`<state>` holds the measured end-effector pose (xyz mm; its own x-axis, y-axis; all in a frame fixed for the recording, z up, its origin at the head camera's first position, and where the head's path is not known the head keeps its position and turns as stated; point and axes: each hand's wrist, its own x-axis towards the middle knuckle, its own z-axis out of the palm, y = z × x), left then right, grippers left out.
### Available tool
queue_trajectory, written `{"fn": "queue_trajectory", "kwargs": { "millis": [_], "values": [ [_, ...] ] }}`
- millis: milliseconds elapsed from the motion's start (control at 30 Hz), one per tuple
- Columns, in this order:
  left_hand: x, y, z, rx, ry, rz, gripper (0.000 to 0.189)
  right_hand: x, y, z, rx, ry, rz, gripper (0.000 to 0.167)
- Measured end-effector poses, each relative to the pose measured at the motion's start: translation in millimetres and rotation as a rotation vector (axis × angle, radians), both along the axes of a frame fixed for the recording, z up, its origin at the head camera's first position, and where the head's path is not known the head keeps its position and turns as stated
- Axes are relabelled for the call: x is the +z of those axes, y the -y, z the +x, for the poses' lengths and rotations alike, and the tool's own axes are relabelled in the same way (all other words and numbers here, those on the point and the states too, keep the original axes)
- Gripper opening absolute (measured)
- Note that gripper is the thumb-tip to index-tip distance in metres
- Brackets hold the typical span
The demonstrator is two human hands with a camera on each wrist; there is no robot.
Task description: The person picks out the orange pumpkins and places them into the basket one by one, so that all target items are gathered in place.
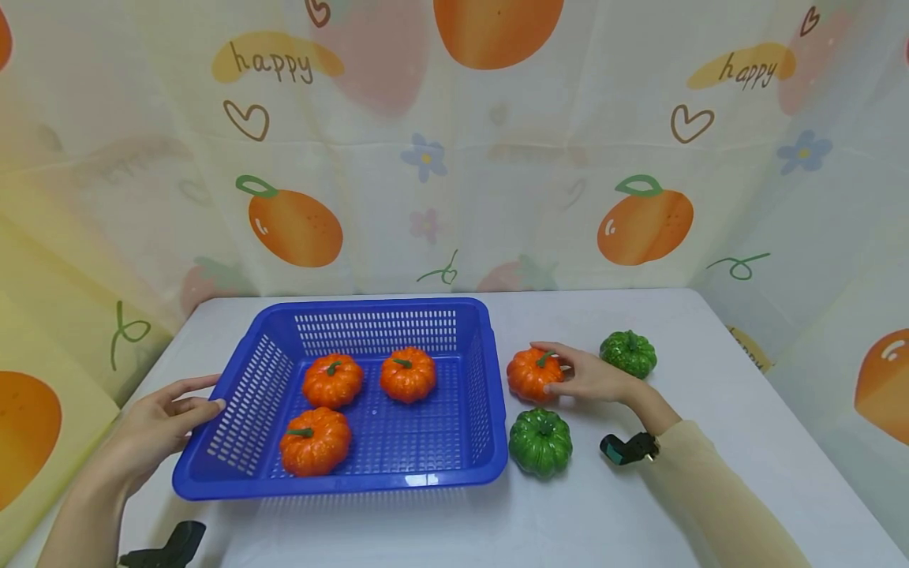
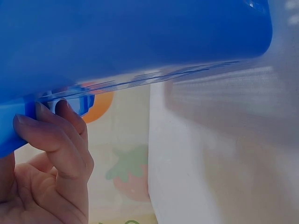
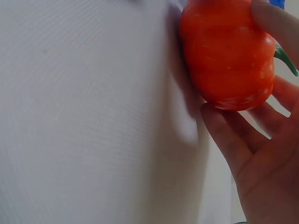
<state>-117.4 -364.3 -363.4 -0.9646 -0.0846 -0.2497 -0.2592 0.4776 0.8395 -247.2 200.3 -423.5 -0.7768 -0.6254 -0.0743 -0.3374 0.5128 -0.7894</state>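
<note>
A blue plastic basket point(image 1: 426, 480) with slotted walls holds several things: three small orange pumpkins, one at the back left point(image 1: 332, 380), another at the back right point(image 1: 408, 375) and the last at the front left point(image 1: 316, 442). My left hand point(image 1: 159, 422) grips the basket's left rim, its fingers curled under the edge in the left wrist view point(image 2: 56, 154). To the right of the basket, my right hand point(image 1: 592, 375) holds another orange pumpkin point(image 1: 529, 375) with thumb and fingers around its side. The right wrist view shows this pumpkin point(image 3: 226, 56) close against the white tabletop.
A smooth green pumpkin point(image 1: 540, 443) sits just right of the basket's front corner. Farther back, a speckled green pumpkin point(image 1: 628, 353) lies beyond my right wrist. The white table point(image 1: 738, 473) ends at a printed cloth backdrop point(image 1: 454, 197).
</note>
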Motion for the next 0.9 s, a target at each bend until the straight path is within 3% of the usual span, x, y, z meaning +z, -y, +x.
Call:
{"fn": "queue_trajectory", "kwargs": {
  "millis": [633, 900],
  "values": [
    [0.6, -1.4, -0.9, 0.000, 0.013, -0.019, 0.070, 22.9, -1, -5.7, -0.030, -0.064, 0.018, 0.073],
    [0.7, -1.1, -0.8, -0.004, -0.002, -0.012, 0.069, 41.9, 1, -3.7, -0.032, -0.059, 0.038, 0.072]
  ]
}}
